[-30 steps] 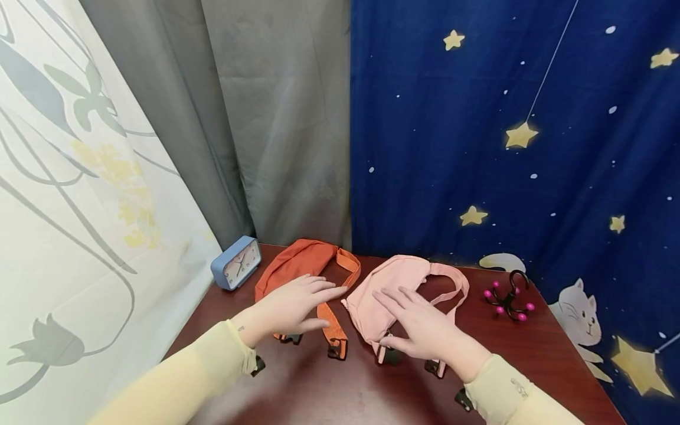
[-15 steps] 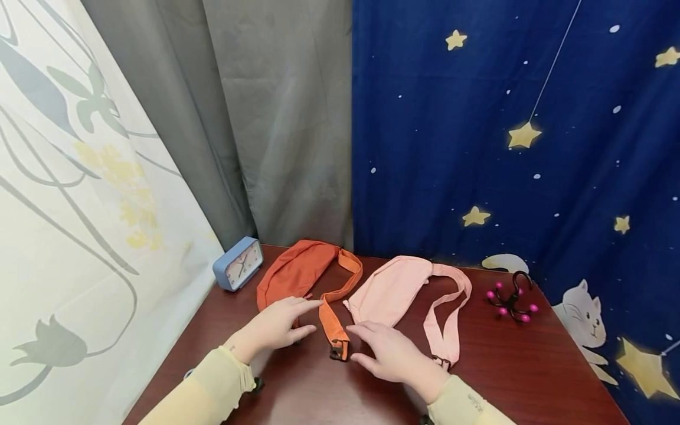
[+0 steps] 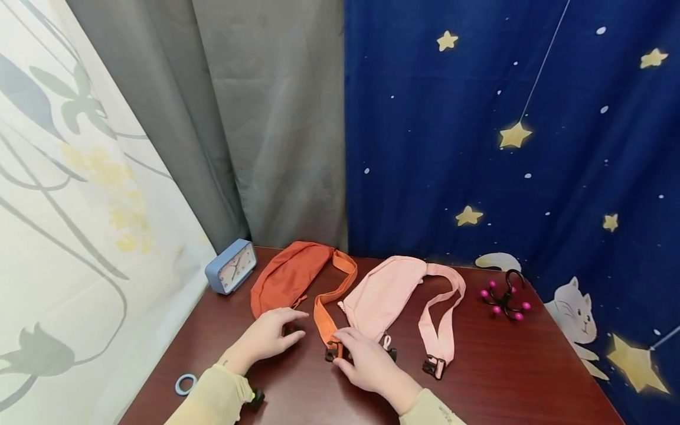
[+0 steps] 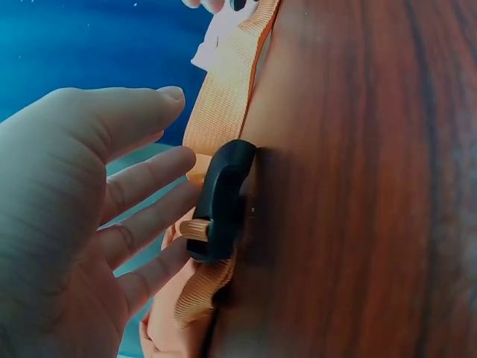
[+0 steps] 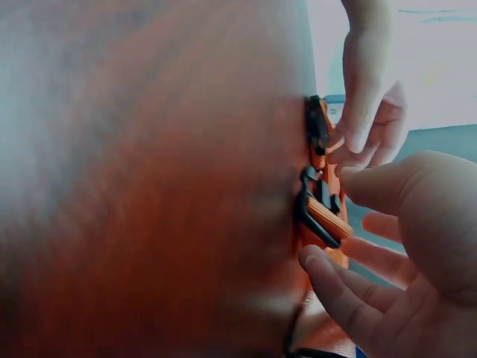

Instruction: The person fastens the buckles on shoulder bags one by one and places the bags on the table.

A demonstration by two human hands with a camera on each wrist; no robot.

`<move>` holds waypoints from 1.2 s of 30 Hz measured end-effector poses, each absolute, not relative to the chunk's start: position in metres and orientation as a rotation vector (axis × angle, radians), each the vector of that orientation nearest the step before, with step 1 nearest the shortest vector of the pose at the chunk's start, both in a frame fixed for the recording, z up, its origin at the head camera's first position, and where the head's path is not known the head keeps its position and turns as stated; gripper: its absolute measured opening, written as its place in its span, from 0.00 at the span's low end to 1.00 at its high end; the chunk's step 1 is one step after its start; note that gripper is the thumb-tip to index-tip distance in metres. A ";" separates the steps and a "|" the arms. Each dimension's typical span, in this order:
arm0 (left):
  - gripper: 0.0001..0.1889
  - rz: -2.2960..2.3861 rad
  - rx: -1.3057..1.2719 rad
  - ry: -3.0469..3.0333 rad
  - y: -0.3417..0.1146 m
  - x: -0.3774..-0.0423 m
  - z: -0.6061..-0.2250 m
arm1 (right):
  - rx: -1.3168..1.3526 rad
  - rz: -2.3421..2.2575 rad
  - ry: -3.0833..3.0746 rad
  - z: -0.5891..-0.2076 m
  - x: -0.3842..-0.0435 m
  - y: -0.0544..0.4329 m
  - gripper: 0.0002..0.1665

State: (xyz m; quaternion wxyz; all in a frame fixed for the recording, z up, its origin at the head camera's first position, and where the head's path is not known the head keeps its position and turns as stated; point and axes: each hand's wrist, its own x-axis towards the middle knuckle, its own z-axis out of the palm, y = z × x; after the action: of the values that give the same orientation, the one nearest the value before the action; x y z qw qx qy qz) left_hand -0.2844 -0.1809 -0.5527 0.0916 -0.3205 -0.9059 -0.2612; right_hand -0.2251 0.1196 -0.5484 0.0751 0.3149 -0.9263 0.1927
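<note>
An orange waist bag (image 3: 292,274) lies on the table, its strap (image 3: 325,313) running forward to a black buckle half (image 3: 332,352). My right hand (image 3: 369,365) is at that strap end; in the right wrist view, thumb and fingers stand spread either side of the black buckle (image 5: 319,216). No firm pinch shows. My left hand (image 3: 265,337) is at the bag's near end, fingers extended. Its fingertips are close to another black buckle half (image 4: 223,201) in the left wrist view; whether they touch is unclear. A pink waist bag (image 3: 385,289) lies beyond the right hand.
A blue alarm clock (image 3: 231,267) stands at the back left. On the right is a black hook rack (image 3: 506,301) with pink tips. A light blue ring (image 3: 186,384) lies near the left forearm. The pink bag's strap (image 3: 446,330) loops rightward, ending in a buckle (image 3: 434,366).
Both hands have come down toward the orange bag's buckles. The right hand has moved left, off the pink bag, to the orange strap's end. Both bags lie where they were.
</note>
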 end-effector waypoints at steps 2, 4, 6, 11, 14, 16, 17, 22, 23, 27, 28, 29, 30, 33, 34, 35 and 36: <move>0.21 -0.791 -0.936 -2.684 -0.182 -0.285 -0.556 | 0.934 0.577 -2.791 -0.552 -0.225 0.118 0.30; 0.20 -0.806 -0.921 -2.679 -0.184 -0.285 -0.558 | 0.917 0.568 -2.799 -0.556 -0.225 0.116 0.31; 0.20 -0.810 -0.910 -2.669 -0.185 -0.285 -0.560 | 0.897 0.576 -2.802 -0.559 -0.225 0.114 0.31; 0.20 -0.811 -0.901 -2.653 -0.188 -0.283 -0.562 | 0.864 0.604 -2.766 -0.566 -0.225 0.108 0.30; 0.20 -0.800 -0.888 -2.664 -0.188 -0.282 -0.564 | 0.830 0.624 -2.773 -0.569 -0.224 0.104 0.30; 0.20 -0.786 -0.874 -2.668 -0.187 -0.281 -0.566 | 0.802 0.633 -2.792 -0.571 -0.224 0.102 0.30; 0.20 -0.780 -0.866 -2.669 -0.187 -0.281 -0.567 | 0.792 0.640 -2.798 -0.571 -0.224 0.102 0.30; 0.19 -0.791 -0.817 -2.696 -0.188 -0.280 -0.573 | 0.759 0.699 -2.798 -0.574 -0.224 0.101 0.30; 0.19 -0.796 -0.810 -2.704 -0.188 -0.280 -0.573 | 0.751 0.729 -2.794 -0.575 -0.224 0.102 0.30; 0.18 -0.788 -0.804 -2.722 -0.188 -0.280 -0.575 | 0.715 0.853 -2.763 -0.579 -0.225 0.103 0.30; 0.17 -0.776 -0.808 -2.720 -0.188 -0.281 -0.574 | 0.706 0.873 -2.755 -0.579 -0.225 0.104 0.30; 0.16 -0.760 -0.814 -2.716 -0.188 -0.281 -0.574 | 0.698 0.889 -2.744 -0.580 -0.225 0.104 0.30; 0.16 -0.747 -0.818 -2.715 -0.188 -0.281 -0.574 | 0.693 0.896 -2.734 -0.581 -0.225 0.104 0.30; 0.14 -0.724 -0.841 -2.706 -0.189 -0.283 -0.573 | 0.693 0.899 -2.712 -0.583 -0.225 0.104 0.29; 0.14 -0.726 -0.851 -2.703 -0.190 -0.283 -0.573 | 0.698 0.894 -2.706 -0.584 -0.225 0.103 0.29; 0.14 -0.734 -0.858 -2.705 -0.191 -0.283 -0.573 | 0.705 0.891 -2.701 -0.584 -0.224 0.103 0.28; 0.14 -0.742 -0.868 -2.706 -0.193 -0.283 -0.573 | 0.712 0.884 -2.693 -0.585 -0.224 0.103 0.27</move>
State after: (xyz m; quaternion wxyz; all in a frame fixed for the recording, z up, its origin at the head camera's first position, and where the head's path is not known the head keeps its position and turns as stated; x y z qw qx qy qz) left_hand -0.2829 -0.1929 -0.5726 0.1022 -0.2940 -0.9164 -0.2515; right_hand -0.2239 0.1026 -0.5846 0.1092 0.2420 -0.9161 0.3005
